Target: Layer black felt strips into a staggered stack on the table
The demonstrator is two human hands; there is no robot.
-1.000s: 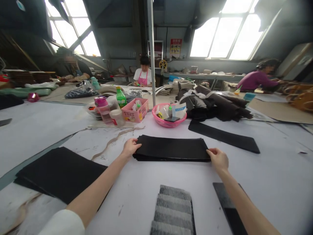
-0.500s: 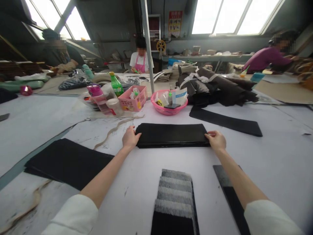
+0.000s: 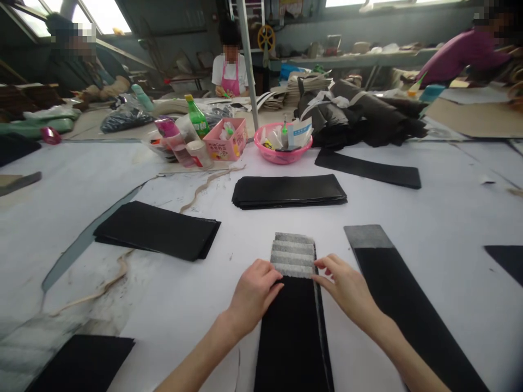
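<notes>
In front of me lies a staggered stack of black strips (image 3: pixel 292 332), with several fuzzy grey ends (image 3: pixel 293 256) showing in steps at its far end. My left hand (image 3: pixel 257 291) is closed at the left corner of the uppermost strip, thumb and forefinger at its edge. At the opposite corner my right hand (image 3: pixel 343 286) has its thumb and fingertips on the strip's edge, the fingers bent. The undersides of the fingertips are hidden. Beyond the hands sits a neat pile of black pieces (image 3: pixel 289 190), which neither hand touches.
Another black pile (image 3: pixel 157 228) lies to the left, a long grey-ended black strip (image 3: pixel 412 305) to the right. Farther back stand a pink basket (image 3: pixel 283 158), a pink box (image 3: pixel 226 142), a green bottle (image 3: pixel 198 117) and a metal pole (image 3: pixel 248 65). Co-workers sit beyond.
Both hands have let go of the far black pile and come back toward me to the stack with grey ends. The pile stays on the table. The view has tilted down.
</notes>
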